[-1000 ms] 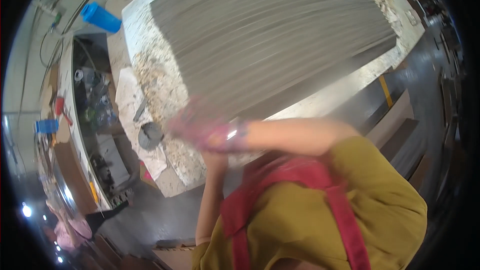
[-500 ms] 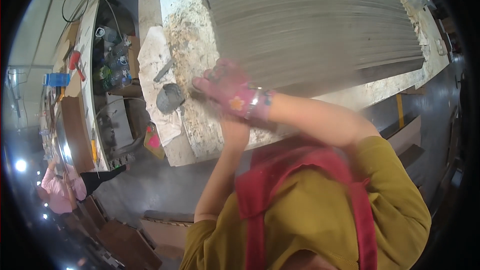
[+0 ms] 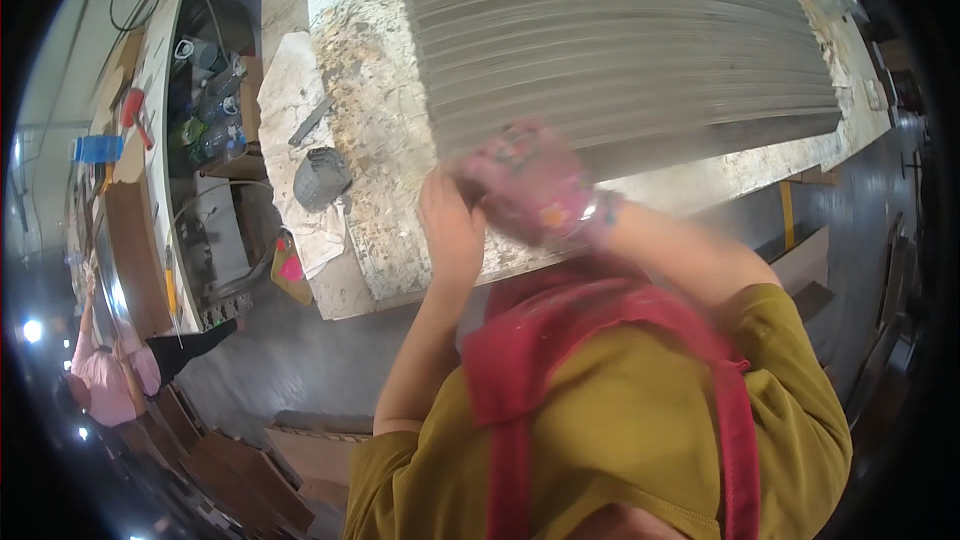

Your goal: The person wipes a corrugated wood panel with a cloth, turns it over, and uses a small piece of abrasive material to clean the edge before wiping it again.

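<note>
Long grey ridged strips (image 3: 620, 50) lie side by side across the table, filling its far part. By their near left corner is my bare left hand (image 3: 450, 225), fingers stretched out and close together, tips partly behind the glove. Just right of it my right hand (image 3: 530, 185), in a pink flowered glove, lies over the near edge of the strips. Motion smears its fingers, and whatever may be under it is hidden. A dark grey lump (image 3: 323, 180) and a short grey flat bar (image 3: 312, 122) rest on a stained white cloth (image 3: 285, 90) to the left.
The worktable (image 3: 375, 250) has a stained, crusted top. On the left, an open-fronted bench holds plastic bottles (image 3: 215, 120); a red-headed mallet (image 3: 134, 112) and a blue container (image 3: 98, 149) are on it. Farther left stands a person in pink (image 3: 110, 385). Cardboard (image 3: 240, 475) lies below.
My gloved right hand has moved right, from the strips' left end to along their near edge. My left hand, partly covered before, now shows beside the corner. The whole view has shifted slightly.
</note>
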Demonstrator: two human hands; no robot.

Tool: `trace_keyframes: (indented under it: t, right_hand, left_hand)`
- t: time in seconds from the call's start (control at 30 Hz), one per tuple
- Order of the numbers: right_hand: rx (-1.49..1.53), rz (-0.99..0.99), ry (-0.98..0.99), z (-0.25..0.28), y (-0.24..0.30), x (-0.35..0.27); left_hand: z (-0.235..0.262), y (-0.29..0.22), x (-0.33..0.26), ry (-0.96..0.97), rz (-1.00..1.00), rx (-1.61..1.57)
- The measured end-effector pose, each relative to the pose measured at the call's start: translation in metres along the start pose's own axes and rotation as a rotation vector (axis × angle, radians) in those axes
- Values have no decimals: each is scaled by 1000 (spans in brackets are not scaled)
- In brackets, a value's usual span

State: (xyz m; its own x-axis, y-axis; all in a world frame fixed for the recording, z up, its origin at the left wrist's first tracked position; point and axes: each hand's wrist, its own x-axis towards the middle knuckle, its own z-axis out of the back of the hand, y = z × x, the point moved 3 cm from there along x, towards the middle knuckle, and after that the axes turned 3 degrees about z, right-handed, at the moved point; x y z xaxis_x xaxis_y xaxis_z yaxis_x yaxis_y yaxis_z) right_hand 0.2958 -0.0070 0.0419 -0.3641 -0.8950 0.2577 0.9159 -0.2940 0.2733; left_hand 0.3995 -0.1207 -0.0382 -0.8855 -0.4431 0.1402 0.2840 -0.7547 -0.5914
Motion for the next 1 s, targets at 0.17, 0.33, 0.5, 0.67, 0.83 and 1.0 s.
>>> trace_keyframes:
  t: [0.17, 0.33, 0.5, 0.67, 0.83, 1.0]
  right_hand:
    - [-82, -107, -45, 21, -31, -32]
    - [269, -85, -27, -5, -16, -30]
    - [-244, -536, -231, 70, -189, -172]
    - [-235, -486, -254, 99, -169, -137]
    - [-479, -241, -337, 70, -142, -147]
    - [-385, -838, -188, 141, -235, -209]
  left_hand:
    - [-11, 18, -8, -23, -23, 112]
    - [-11, 13, -3, -19, -93, 54]
    - [-7, 9, -6, -18, -53, 47]
    - [-9, 5, -5, 13, -8, 59]
    - [-1, -4, -1, 25, -12, 44]
    - [-3, 3, -5, 9, 0, 66]
